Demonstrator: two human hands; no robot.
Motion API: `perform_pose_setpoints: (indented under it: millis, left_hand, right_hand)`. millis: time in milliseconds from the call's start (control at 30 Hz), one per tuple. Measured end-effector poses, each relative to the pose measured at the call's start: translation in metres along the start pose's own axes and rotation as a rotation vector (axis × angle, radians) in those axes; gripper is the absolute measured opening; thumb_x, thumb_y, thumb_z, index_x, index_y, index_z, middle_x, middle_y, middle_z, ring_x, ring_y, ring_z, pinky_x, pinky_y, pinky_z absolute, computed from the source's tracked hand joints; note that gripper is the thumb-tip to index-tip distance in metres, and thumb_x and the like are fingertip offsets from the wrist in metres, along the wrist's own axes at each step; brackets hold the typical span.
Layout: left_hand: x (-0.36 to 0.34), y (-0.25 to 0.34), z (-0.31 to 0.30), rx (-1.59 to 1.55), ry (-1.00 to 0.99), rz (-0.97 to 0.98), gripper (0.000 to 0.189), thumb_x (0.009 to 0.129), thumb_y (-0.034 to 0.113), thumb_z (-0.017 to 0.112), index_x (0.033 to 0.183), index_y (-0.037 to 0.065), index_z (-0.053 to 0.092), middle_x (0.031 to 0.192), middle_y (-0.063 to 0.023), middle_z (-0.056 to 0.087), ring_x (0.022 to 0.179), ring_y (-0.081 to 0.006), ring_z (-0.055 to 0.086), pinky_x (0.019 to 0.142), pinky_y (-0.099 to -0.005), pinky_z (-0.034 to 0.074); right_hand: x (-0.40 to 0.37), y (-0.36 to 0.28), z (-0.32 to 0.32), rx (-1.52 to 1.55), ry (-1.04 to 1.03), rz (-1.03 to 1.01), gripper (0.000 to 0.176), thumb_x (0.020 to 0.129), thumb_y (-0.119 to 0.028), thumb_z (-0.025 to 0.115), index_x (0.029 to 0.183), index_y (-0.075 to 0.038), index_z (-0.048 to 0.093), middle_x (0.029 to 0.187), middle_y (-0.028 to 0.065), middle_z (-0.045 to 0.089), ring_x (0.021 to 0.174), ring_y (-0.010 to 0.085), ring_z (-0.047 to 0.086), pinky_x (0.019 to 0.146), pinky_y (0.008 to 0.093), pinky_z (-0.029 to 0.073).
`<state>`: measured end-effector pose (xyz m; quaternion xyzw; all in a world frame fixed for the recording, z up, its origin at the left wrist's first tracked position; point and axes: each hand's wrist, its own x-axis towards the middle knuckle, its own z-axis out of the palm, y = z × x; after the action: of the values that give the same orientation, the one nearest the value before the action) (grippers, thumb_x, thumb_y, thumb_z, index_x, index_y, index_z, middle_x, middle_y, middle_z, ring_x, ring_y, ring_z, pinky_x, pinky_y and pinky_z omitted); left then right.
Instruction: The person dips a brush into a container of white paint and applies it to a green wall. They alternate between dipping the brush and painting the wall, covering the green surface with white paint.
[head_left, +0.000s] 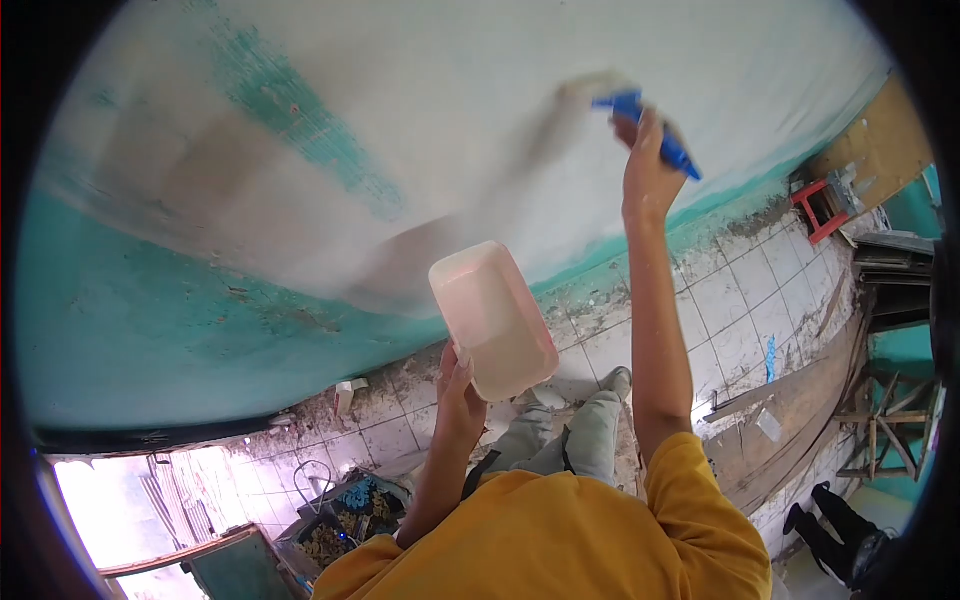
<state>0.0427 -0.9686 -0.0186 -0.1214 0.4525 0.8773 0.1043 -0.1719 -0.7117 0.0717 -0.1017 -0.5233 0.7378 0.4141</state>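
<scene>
My left hand (458,400) grips the near left rim of a pale pink plastic tub (540,340), which is tilted and holds some whitish liquid. Raised at the upper right, my right hand (648,165) is closed around the blue handle of a paintbrush (680,158). The pale bristles are at the wall (450,120), slightly blurred; whether they touch it is hard to tell. White coating covers much of this wall, with a bare green streak (300,120) at the upper left and green along its lower part.
Dirty white tiles (760,270) cover the floor below. A red stool (820,210) stands at the right, near stacked dark boards (895,270) and a wooden frame (885,425). A patterned bag (350,510) lies at lower left. Another person's dark-clothed legs (840,540) show at lower right.
</scene>
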Motion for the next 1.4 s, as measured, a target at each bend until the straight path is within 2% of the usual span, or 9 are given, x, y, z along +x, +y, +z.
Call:
perform_pose_setpoints:
  millis: [133,233,367,467,667,800,1067,1267,1400]
  left_hand:
    - [-0.005,0.002,-0.001,-0.005,0.004,0.041,0.056,0.097,0.029,0.05,0.146,0.007,0.033,0.141,-0.0086,0.047,0.131,-0.0254,0.046,0.107,-0.0428,0.04]
    - [-0.007,0.004,-0.005,-0.023,-0.015,0.046,0.056,0.098,0.03,0.05,0.147,0.007,0.033,0.141,-0.0091,0.047,0.131,-0.0261,0.046,0.107,-0.043,0.041]
    - [-0.014,0.007,-0.004,-0.111,0.008,0.028,0.055,0.094,0.022,0.056,0.143,0.005,0.037,0.137,-0.0088,0.049,0.13,-0.022,0.046,0.109,-0.0392,0.037]
    - [-0.017,0.008,-0.007,-0.098,0.01,0.014,0.054,0.094,0.021,0.056,0.143,0.006,0.038,0.137,-0.0087,0.049,0.129,-0.0216,0.047,0.109,-0.0391,0.038]
    - [-0.021,0.007,-0.005,-0.08,0.025,0.0,0.053,0.095,0.021,0.055,0.142,0.006,0.036,0.137,-0.0085,0.05,0.129,-0.021,0.048,0.108,-0.0396,0.04]
    - [-0.022,0.004,-0.005,-0.097,-0.001,0.009,0.053,0.096,0.021,0.055,0.143,0.006,0.036,0.137,-0.0087,0.05,0.129,-0.0214,0.048,0.108,-0.0396,0.04]
    - [-0.021,0.001,-0.01,-0.083,0.002,0.01,0.052,0.096,0.021,0.055,0.143,0.006,0.037,0.137,-0.0088,0.049,0.129,-0.0218,0.048,0.107,-0.0393,0.041]
    - [-0.025,0.001,-0.008,-0.08,0.048,-0.024,0.054,0.094,0.02,0.057,0.143,0.006,0.037,0.138,-0.008,0.049,0.13,-0.0216,0.047,0.107,-0.0395,0.04]
    - [-0.027,-0.001,-0.014,-0.092,0.014,-0.011,0.056,0.093,0.022,0.058,0.143,0.006,0.037,0.138,-0.008,0.049,0.13,-0.0217,0.047,0.108,-0.0397,0.04]
  right_hand:
    - [0.01,-0.046,0.023,0.219,-0.113,-0.143,0.033,0.1,-0.022,0.053,0.11,0.008,0.062,0.094,0.0161,0.07,0.084,0.021,0.07,0.083,0.0327,0.056]
    - [-0.013,0.023,-0.008,0.124,-0.106,0.046,0.041,0.104,-0.028,0.047,0.128,0.004,0.054,0.119,0.0135,0.063,0.107,0.0222,0.064,0.096,0.0364,0.052]
    - [-0.073,0.135,-0.061,0.007,0.053,0.288,0.032,0.101,-0.021,0.053,0.118,0.005,0.061,0.107,0.0146,0.067,0.091,0.0197,0.069,0.084,0.0332,0.058]
    - [-0.081,0.139,-0.078,-0.066,0.045,0.271,0.031,0.1,-0.023,0.056,0.112,0.005,0.063,0.098,0.0144,0.069,0.086,0.0193,0.069,0.08,0.0323,0.058]
    - [-0.019,-0.009,0.01,0.067,-0.061,0.034,0.032,0.097,-0.025,0.059,0.097,0.007,0.067,0.083,0.013,0.071,0.076,0.0178,0.068,0.077,0.0305,0.055]
    - [-0.008,-0.047,0.027,0.229,-0.223,-0.037,0.038,0.101,-0.026,0.053,0.121,0.006,0.059,0.109,0.0154,0.067,0.097,0.0213,0.068,0.091,0.0337,0.054]
    - [-0.097,0.147,-0.068,0.089,0.023,0.353,0.034,0.101,-0.024,0.054,0.118,0.005,0.06,0.112,0.0135,0.065,0.097,0.0202,0.067,0.089,0.0353,0.056]
    - [-0.063,0.077,-0.036,-0.04,-0.016,0.238,0.036,0.099,-0.028,0.058,0.1,0.006,0.067,0.085,0.0108,0.071,0.078,0.0161,0.068,0.075,0.0305,0.055]
    - [-0.023,-0.019,0.018,0.069,-0.109,0.021,0.039,0.101,-0.03,0.054,0.106,0.007,0.066,0.091,0.0139,0.07,0.084,0.0201,0.07,0.081,0.033,0.057]
